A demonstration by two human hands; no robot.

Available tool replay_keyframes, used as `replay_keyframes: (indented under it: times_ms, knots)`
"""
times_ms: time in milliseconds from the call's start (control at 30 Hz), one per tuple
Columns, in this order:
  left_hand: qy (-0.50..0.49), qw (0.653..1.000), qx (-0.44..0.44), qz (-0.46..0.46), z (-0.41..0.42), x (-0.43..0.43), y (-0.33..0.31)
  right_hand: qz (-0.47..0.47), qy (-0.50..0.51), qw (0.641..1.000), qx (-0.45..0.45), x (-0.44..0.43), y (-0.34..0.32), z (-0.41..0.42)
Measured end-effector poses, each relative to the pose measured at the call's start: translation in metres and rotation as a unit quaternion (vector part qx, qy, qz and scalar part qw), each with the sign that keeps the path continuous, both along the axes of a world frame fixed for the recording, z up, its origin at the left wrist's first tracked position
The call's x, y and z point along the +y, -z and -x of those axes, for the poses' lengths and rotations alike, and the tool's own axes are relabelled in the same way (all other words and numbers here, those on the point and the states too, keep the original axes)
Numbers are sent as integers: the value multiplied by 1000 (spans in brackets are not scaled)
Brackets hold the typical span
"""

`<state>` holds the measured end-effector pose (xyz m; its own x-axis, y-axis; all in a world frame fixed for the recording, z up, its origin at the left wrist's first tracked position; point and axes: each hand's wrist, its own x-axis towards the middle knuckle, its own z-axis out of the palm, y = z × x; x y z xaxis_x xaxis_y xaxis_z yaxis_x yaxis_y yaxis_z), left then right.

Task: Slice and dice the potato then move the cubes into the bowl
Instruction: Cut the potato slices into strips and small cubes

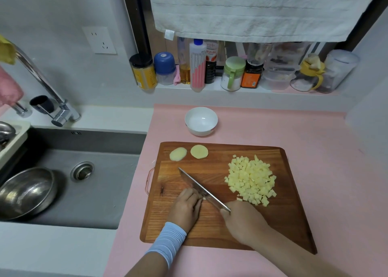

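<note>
Nearly all the potato is diced. On the cutting board (289,213) the pile of cubes (251,180) lies right of the blade, nearer the right hand (243,220). The bowl (201,108) sits just past the board's far edge, holding no cubes yet. The right hand is wrapped round the handle of the knife (201,187), its long axis running far-left from the grip. The left hand (186,207) curls down on a last potato remnant (202,198), mostly hidden, touching the blade. 2 end slices (178,154) lie at the board's far-left corner.
</note>
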<state>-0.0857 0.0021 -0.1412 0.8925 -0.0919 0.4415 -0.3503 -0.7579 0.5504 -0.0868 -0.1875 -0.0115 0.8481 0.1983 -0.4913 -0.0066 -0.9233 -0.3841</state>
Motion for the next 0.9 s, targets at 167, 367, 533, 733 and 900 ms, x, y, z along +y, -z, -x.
replay_keyframes:
  times_ms: [167, 367, 533, 733, 900]
  knots:
    - [-2, 1000, -4, -4, -1, 0, 2, -7, 8, 1000, 19, 18, 7, -15]
    - [-2, 1000, -2, -3, -1, 0, 0, -13, 3, 1000, 9, 22, 12, -19]
    - [46, 996, 77, 12, -6, 10, -15, -40, 2, 999, 4, 13, 6, -21]
    - [-138, 964, 176, 146, -31, 51, -61, -41, -21, 998, -46, -4, -9, -23]
    - [-221, 932, 187, 217, -63, 84, -109, 43, -136, 978, -151, -19, -14, -25]
